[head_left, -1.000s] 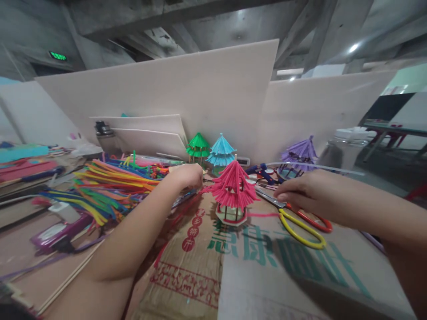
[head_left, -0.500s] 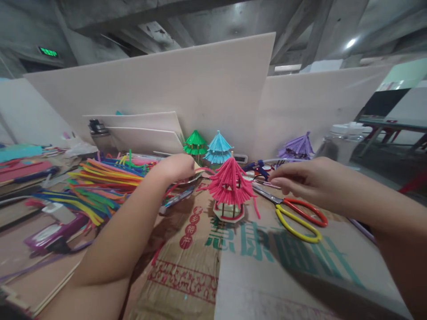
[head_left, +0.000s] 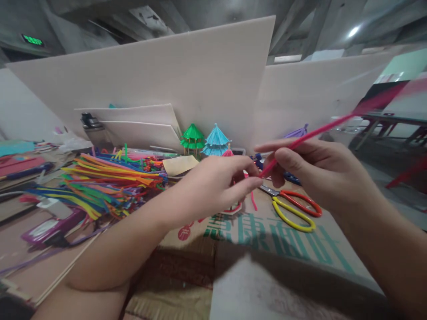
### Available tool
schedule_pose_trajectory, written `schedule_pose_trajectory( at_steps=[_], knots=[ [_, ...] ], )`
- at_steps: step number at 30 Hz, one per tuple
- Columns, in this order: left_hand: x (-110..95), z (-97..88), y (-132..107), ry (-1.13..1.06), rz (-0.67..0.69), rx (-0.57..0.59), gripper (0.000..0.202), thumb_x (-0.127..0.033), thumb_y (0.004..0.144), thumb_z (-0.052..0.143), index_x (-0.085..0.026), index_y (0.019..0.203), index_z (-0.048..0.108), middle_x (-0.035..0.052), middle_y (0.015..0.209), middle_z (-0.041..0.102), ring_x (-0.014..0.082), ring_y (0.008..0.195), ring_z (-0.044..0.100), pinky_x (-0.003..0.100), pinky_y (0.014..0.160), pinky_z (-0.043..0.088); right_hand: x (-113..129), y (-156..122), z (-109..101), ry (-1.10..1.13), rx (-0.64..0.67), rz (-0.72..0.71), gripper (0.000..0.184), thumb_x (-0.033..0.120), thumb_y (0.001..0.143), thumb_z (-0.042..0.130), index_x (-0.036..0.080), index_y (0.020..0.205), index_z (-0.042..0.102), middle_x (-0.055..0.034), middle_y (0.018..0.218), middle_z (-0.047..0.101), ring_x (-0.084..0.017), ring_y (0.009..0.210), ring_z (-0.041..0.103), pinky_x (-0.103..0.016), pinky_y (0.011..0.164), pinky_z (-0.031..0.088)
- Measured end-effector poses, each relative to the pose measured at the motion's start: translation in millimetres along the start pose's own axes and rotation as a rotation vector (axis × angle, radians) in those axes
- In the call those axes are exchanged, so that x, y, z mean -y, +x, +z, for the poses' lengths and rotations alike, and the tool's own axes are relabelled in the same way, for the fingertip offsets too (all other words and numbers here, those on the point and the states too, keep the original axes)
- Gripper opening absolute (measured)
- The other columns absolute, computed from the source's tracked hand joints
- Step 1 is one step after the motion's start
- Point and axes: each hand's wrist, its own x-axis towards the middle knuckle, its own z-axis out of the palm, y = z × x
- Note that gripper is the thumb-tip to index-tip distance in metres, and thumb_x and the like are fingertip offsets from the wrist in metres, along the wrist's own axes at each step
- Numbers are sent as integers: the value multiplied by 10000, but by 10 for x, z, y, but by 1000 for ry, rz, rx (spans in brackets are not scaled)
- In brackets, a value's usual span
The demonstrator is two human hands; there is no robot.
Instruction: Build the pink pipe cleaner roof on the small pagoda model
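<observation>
My right hand is raised above the table and pinches a long pink pipe cleaner that slants up to the right. My left hand is lifted just beside it, fingers curled, fingertips at the stick's lower end. Behind my left hand the pink pipe-cleaner pavilion is almost fully hidden; only its base and top show. A short pink piece lies by it on the cardboard.
Red and yellow scissors lie right of my hands on printed cardboard. A heap of coloured pipe cleaners fills the left. Green, blue and purple pavilions stand before white boards. A purple tool lies far left.
My right hand left the scissors and rose with a long pink pipe cleaner. My left hand came in from the pile to meet it, now covering the pink pavilion.
</observation>
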Motion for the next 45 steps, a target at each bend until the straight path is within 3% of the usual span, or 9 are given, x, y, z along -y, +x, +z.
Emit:
schedule_pose_trajectory(
  at_steps=[4, 8, 11, 16, 21, 28, 35, 39, 45],
  knots=[
    [44, -4, 33, 39, 37, 23, 213, -336, 942, 580, -179, 862, 700, -8, 759, 692, 115, 651, 590, 236, 600, 411, 64, -22, -32, 110, -153, -48, 302, 439, 950, 607, 204, 805, 730, -21, 744, 666, -113, 606, 597, -262, 552, 479],
    [301, -227, 75, 116, -69, -219, 315, -403, 971, 506, -171, 932, 716, 7, 727, 684, 138, 654, 588, 250, 606, 407, 107, 9, -184, -14, -443, -68, 264, 390, 948, 627, 194, 808, 737, -6, 620, 599, -97, 519, 539, -264, 478, 371],
    [580, -302, 155, 225, -134, -353, 362, -443, 954, 518, -153, 1023, 724, 42, 815, 721, 160, 708, 603, 267, 661, 422, 66, 57, -277, -44, -522, -103, 276, 387, 948, 626, 183, 784, 713, 0, 597, 537, -104, 541, 520, -283, 496, 356],
    [832, -98, 310, 115, -116, -251, 418, -486, 933, 539, -158, 1122, 716, 79, 1044, 732, 179, 852, 638, 283, 768, 466, -51, 113, -339, -19, -449, -160, 365, 410, 966, 589, 169, 698, 648, -49, 715, 599, -141, 682, 592, -310, 583, 412],
    [798, 108, 360, 46, -38, -228, 308, -398, 940, 534, -155, 983, 718, 64, 1024, 718, 179, 923, 636, 277, 822, 467, -83, 133, -296, -148, -290, -47, 269, 401, 982, 557, 198, 1081, 703, 43, 515, 466, -110, 457, 427, -279, 464, 308],
    [842, -220, 296, -56, -199, -268, 309, -449, 926, 554, -169, 944, 684, 37, 837, 691, 171, 758, 603, 291, 697, 486, -104, 134, -221, -209, -214, -45, 280, 411, 1002, 490, 217, 1084, 675, 61, 518, 402, -115, 455, 400, -262, 448, 319],
    [961, -646, 114, -31, -289, -414, 349, -521, 909, 604, -196, 998, 695, -22, 920, 688, 147, 858, 608, 297, 827, 486, -125, 151, -254, -206, -210, -28, 240, 379, 1011, 504, 208, 1087, 653, 62, 533, 413, -106, 460, 420, -252, 457, 339],
    [1040, -625, 153, -63, -311, -469, 301, -532, 838, 654, -240, 874, 719, 16, 820, 704, 173, 721, 596, 317, 666, 462, -134, 152, -261, -141, -197, -10, 202, 397, 998, 533, 224, 1022, 634, 49, 547, 461, -111, 473, 449, -259, 457, 334],
    [1001, -266, 306, 21, -212, -321, 348, -508, 852, 592, -180, 856, 706, 28, 772, 689, 181, 719, 602, 295, 655, 448, -98, 91, -120, -202, -95, 13, 192, 327, 997, 520, 199, 934, 649, 47, 517, 527, -104, 465, 476, -249, 483, 331]
  ],
)
